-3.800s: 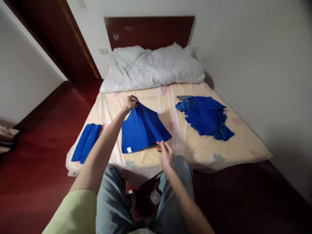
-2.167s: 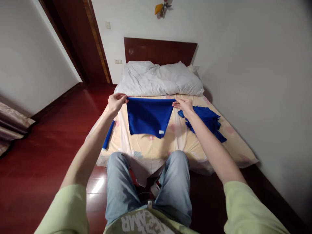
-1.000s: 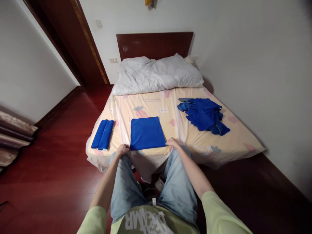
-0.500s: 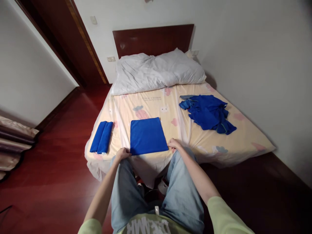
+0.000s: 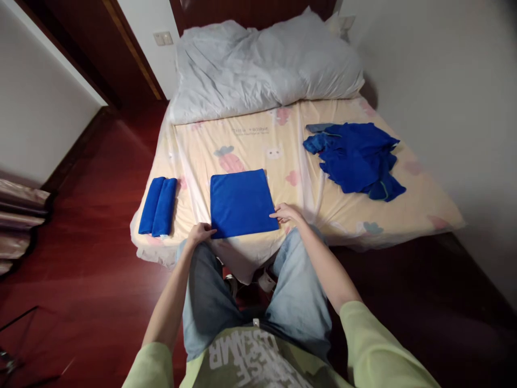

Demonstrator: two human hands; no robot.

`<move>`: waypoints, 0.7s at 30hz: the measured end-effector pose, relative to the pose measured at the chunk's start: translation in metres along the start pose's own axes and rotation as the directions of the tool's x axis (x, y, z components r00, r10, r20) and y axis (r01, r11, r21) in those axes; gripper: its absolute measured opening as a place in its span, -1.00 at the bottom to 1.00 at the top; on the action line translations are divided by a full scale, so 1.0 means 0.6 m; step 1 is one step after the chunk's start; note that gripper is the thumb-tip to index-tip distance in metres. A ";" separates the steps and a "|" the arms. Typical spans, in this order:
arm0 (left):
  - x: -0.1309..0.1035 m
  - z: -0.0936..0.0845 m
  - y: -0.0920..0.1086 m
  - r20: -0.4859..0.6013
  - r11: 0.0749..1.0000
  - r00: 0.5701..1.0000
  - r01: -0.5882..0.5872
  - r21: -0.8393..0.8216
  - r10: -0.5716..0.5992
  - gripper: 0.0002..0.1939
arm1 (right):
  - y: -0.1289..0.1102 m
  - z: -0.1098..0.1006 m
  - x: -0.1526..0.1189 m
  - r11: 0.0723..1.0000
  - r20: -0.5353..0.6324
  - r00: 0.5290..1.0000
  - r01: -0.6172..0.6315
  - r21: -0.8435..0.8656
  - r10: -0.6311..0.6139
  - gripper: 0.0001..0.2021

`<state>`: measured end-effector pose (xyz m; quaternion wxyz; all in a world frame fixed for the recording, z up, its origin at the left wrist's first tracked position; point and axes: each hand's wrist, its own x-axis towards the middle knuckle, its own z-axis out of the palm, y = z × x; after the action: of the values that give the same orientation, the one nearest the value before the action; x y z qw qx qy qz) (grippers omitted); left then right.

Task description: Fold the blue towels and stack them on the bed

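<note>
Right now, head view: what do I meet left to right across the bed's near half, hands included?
Two narrow blue cloth bundles side by side → left hand → flat blue cloth → right hand → rumpled blue heap.

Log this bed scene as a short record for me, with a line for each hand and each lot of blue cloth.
left hand: fingers at the flat cloth's near left corner, grip unclear
right hand: fingers over its right edge, towards the near corner
flat blue cloth: laid out smooth near the front edge of the bed
narrow blue bundles: two, side by side, to its left
crumpled blue pile: to its right, farther back
sheet: pale, carrot print
white bedding: bunched by the headboard
</note>
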<state>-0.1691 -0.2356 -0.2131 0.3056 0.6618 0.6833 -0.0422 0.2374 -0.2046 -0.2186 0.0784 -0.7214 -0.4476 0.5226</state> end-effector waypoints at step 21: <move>-0.099 0.033 0.028 -0.159 0.887 0.882 -0.408 0.216 0.444 -0.60 | 0.038 0.081 -0.153 0.472 0.072 0.712 0.533 -0.702 -0.698 -0.75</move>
<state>-0.1501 -0.2950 -0.1955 0.1758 0.8213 0.5416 0.0339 0.2054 -0.3021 -0.1907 0.0433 -0.5391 -0.8235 0.1714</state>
